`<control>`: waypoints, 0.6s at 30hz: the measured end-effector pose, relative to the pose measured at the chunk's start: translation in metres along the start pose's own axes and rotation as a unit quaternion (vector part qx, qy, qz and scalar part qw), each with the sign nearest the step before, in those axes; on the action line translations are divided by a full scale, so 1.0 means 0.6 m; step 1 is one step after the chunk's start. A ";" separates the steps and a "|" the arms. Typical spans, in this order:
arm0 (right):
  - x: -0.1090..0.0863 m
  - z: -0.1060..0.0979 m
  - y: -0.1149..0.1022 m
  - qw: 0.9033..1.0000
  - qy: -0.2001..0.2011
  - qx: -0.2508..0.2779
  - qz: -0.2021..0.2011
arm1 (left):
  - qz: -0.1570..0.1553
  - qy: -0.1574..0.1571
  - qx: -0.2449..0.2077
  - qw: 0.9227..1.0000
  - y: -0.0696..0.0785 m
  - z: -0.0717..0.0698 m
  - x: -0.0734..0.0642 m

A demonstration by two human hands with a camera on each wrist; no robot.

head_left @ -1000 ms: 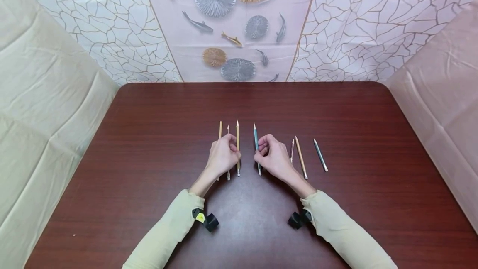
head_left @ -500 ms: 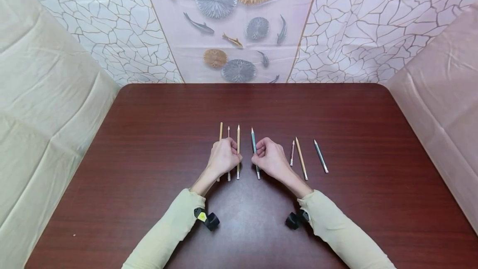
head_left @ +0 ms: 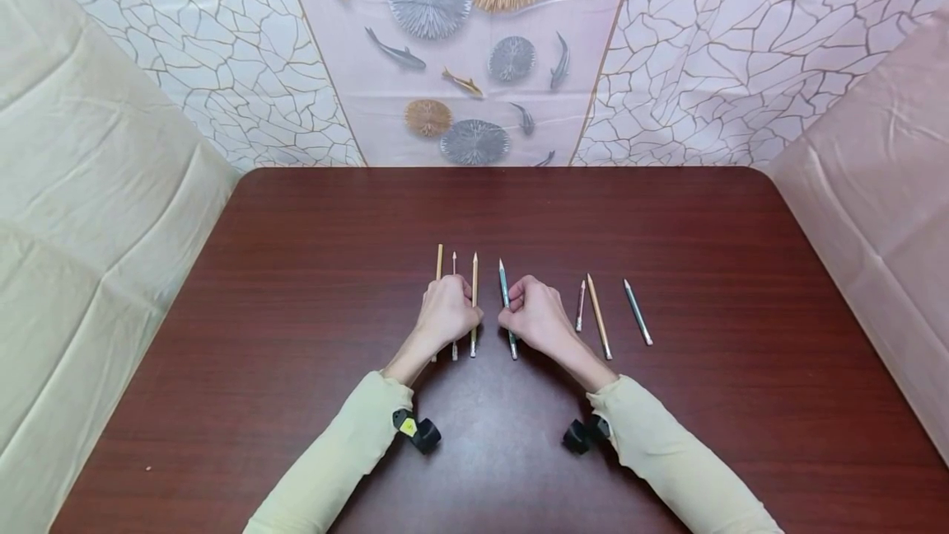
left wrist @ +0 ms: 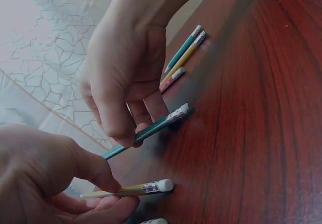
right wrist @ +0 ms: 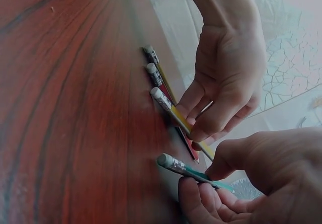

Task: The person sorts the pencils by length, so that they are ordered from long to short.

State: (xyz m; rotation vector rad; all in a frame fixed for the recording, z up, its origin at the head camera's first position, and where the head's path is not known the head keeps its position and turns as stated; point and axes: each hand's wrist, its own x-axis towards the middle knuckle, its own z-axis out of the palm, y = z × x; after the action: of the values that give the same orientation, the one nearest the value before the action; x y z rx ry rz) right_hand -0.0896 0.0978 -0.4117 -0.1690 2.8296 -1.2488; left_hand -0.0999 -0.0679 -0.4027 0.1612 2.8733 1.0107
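Note:
My left hand pinches a yellow pencil between thumb and fingers, its tip pointing away from me. Across a narrow gap, a teal pencil is pinched by my right hand. The two pencils stand nearly parallel, the teal one slightly slanted, erasers toward me. In the left wrist view, the yellow pencil's white eraser sits close over the table. Seen from the right wrist, the teal pencil's eraser is likewise low over the wood. Under my left hand, another yellow pencil and a thin red pencil are partly hidden.
Right of my right hand lie a short red pencil, a yellow pencil and a teal pencil. The dark red-brown wooden table ends at a patterned curtain behind and plain cloth at the sides.
My right hand has shifted slightly left with the teal pencil, narrowing the gap to the yellow one. Both held pencils have come a little toward me. The lying pencils stay in place.

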 end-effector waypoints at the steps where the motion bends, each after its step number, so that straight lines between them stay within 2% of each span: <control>1: 0.000 0.000 -0.001 1.000 -0.002 -0.001 0.003 | 0.003 -0.002 0.005 1.000 0.001 0.000 0.001; 7: 0.002 0.000 -0.003 1.000 -0.011 -0.012 0.014 | 0.018 -0.015 0.039 0.999 0.004 0.003 0.008; 13: 0.004 -0.002 -0.005 0.999 -0.020 -0.025 0.014 | 0.009 -0.021 0.065 0.998 0.007 0.004 0.011; 18: 0.008 -0.001 -0.005 0.999 -0.023 -0.035 0.011 | 0.008 -0.028 0.069 0.997 0.009 0.005 0.012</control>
State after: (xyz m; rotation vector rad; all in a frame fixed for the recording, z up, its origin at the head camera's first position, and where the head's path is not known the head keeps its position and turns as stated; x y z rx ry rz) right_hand -0.0939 0.0958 -0.4091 -0.1647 2.8302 -1.1266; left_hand -0.1062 -0.0608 -0.4019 0.2187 2.8951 0.7955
